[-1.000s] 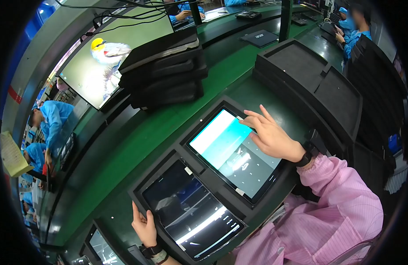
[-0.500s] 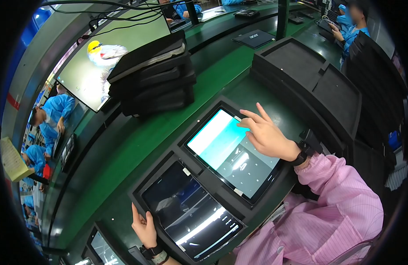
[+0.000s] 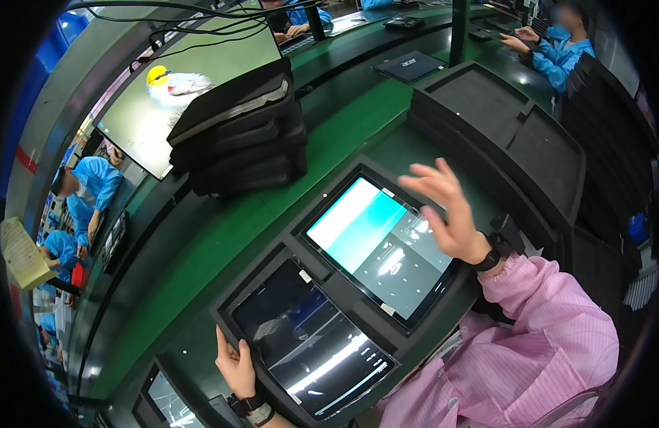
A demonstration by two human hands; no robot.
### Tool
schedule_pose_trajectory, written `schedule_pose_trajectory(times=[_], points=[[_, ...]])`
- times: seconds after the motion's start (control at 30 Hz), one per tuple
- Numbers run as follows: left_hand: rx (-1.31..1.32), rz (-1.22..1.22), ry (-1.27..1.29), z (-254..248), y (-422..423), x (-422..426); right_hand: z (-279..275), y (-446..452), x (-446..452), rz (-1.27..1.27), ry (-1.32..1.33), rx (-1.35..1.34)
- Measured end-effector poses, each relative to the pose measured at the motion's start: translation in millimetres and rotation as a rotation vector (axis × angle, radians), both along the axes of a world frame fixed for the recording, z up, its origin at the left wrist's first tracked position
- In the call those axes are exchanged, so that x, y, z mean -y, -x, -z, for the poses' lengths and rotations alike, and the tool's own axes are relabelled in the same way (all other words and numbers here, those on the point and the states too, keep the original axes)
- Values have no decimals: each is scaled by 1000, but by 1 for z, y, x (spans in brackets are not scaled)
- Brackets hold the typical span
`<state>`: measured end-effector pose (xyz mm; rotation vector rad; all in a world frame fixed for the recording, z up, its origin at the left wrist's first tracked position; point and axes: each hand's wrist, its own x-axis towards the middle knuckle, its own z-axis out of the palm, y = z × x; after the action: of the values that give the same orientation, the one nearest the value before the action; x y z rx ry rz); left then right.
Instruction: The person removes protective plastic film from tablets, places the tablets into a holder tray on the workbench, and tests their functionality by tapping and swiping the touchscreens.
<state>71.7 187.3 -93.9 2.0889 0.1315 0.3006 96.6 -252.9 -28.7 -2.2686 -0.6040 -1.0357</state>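
Two tablets lie side by side in a black foam tray (image 3: 295,246). The farther lit tablet (image 3: 376,250) shows a white and cyan area above a grey keypad. The nearer tablet (image 3: 301,328) has a mostly dark screen with bright lamp reflections. Above the right edge of the lit tablet hovers my right hand (image 3: 450,214), fingers apart and holding nothing. My left hand (image 3: 236,365) rests at the left edge of the tray, thumb and fingers apart, beside the dark tablet.
A stack of black cases (image 3: 236,132) stands beyond the tray, before a large monitor (image 3: 190,85). Stacked black foam trays (image 3: 500,128) are at the right. Farther off lies an acer tablet (image 3: 409,65). Another tablet (image 3: 171,399) sits at lower left. People in blue work around the bench.
My right hand has lifted off the lit tablet's screen and moved slightly right, its fingers spreading. My left hand stays at the tray's edge.
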Motion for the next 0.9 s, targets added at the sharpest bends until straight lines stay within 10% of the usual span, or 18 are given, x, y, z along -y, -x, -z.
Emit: schedule_pose_trajectory(times=[0.17, 0.5, 0.9], points=[[-14, -21, -40, -3, 1, 3, 12, 27, 22, 162, -210, 250], [-40, -40, -120, -14, 2, 8, 52, 38, 64, -58, -552, -747], [-21, -26, 7, -4, 1, 2, 60, 40, 67, -6, -562, -728]])
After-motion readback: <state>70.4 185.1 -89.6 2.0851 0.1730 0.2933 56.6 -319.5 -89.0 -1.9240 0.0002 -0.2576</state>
